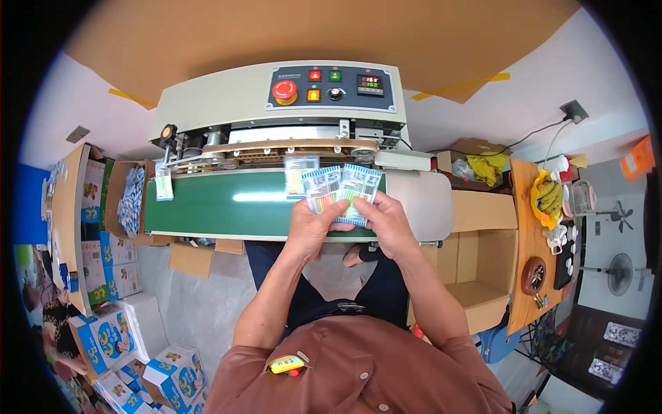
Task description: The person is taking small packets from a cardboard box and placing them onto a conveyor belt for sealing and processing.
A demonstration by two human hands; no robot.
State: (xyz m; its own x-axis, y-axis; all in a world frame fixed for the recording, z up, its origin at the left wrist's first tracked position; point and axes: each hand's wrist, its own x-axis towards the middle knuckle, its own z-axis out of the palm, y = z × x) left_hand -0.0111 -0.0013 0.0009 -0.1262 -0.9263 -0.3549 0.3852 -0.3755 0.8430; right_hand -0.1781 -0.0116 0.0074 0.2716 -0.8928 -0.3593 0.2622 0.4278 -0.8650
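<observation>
1. Shirt pocket nearest the camera, a yellow object poking out of it, rust-brown fabric filling the bottom of the view
2. Forearms rise to meet over the belt's near edge; the left hand is closed, thumb on top, on a flat plastic packet with striped contents
3. Right hand pinches a second packet the same way, the two packets side by side and overlapping slightly
4. Judging by looks, these packets are light, thin and floppy, with slick film; best held by the lower edge, leaving the top free
5. Just beyond, another clear packet lies on the green conveyor belt
6. Farther back, the band sealer's control panel with its red stop button
7. Off right, an open cardboard box
</observation>
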